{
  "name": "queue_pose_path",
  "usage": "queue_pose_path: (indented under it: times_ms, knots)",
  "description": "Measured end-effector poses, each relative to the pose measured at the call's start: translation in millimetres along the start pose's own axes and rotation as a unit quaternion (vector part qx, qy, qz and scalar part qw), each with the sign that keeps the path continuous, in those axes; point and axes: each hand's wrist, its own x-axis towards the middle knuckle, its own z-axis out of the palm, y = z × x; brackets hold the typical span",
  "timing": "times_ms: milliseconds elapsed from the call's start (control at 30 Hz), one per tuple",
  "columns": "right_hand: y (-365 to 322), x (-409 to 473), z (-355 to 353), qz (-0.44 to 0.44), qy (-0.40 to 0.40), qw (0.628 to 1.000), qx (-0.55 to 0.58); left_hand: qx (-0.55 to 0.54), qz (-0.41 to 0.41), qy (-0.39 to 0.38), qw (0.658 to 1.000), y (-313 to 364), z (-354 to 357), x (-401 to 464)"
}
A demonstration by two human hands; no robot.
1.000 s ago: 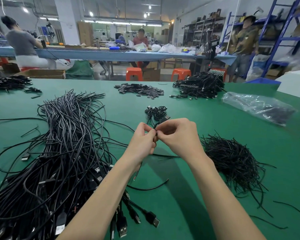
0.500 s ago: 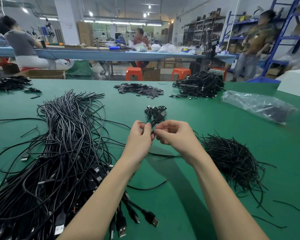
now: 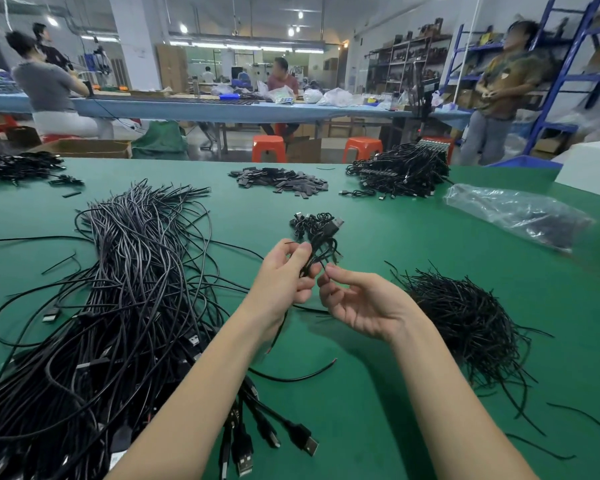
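My left hand (image 3: pixel 282 276) grips a small coiled black USB cable (image 3: pixel 321 244) over the green table (image 3: pixel 378 393), its plug end pointing up and right. My right hand (image 3: pixel 359 301) is just to the right of it, palm up, fingers loosely curled, its fingertips close to the cable's lower strands; whether they pinch a strand I cannot tell. A large heap of long black USB cables (image 3: pixel 118 306) lies at the left. A pile of thin black twist ties (image 3: pixel 465 317) lies at the right.
A small coiled cable bundle (image 3: pixel 307 220) lies beyond my hands. Farther back are a heap of flat black pieces (image 3: pixel 281 180), a pile of bundled cables (image 3: pixel 402 171) and a clear plastic bag (image 3: pixel 520 213). More cables (image 3: pixel 18 166) lie at far left. People work at a blue table behind.
My hands, which were pressed together around the cable, have come apart. The right hand has turned palm up and dropped lower; the left hand has lifted the coiled cable slightly.
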Motion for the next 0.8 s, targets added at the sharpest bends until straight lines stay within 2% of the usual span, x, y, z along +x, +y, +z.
queue_pose_path:
  times_ms: [67,200,267,333,433,500,533,600,700,800]
  knots:
    - [0,-3,-7,0.01,-0.017,1.0,-0.007,0.003,-0.038,-0.09,0.995,3,-5,-2]
    - [-5,-10,-18,-0.05,0.003,0.981,-0.187,0.106,-0.083,-0.236,0.962,7,-17,-8]
    - [-15,-18,-22,-0.086,0.016,0.958,-0.272,0.184,-0.071,-0.275,0.941,8,-20,-8]
    - [-24,-27,-19,-0.106,0.027,0.91,-0.399,0.251,-0.063,-0.286,0.922,6,-20,-6]
    - [-29,-29,-3,-0.148,0.089,0.776,-0.607,0.337,-0.036,-0.251,0.907,-1,-18,-4]
    - [-24,-23,10,-0.201,0.136,0.688,-0.684,0.371,-0.013,-0.196,0.908,-5,-19,-1]
    - [-20,-20,15,-0.231,0.151,0.661,-0.698,0.387,-0.004,-0.159,0.908,-6,-20,1]
    - [-12,-14,22,-0.285,0.157,0.647,-0.69,0.407,0.015,-0.085,0.909,-6,-23,4]
    - [-9,-10,22,-0.323,0.15,0.649,-0.672,0.403,0.047,-0.008,0.914,-7,-22,5]
    - [-11,-11,17,-0.309,0.147,0.683,-0.645,0.438,0.123,0.032,0.89,-8,-17,4]
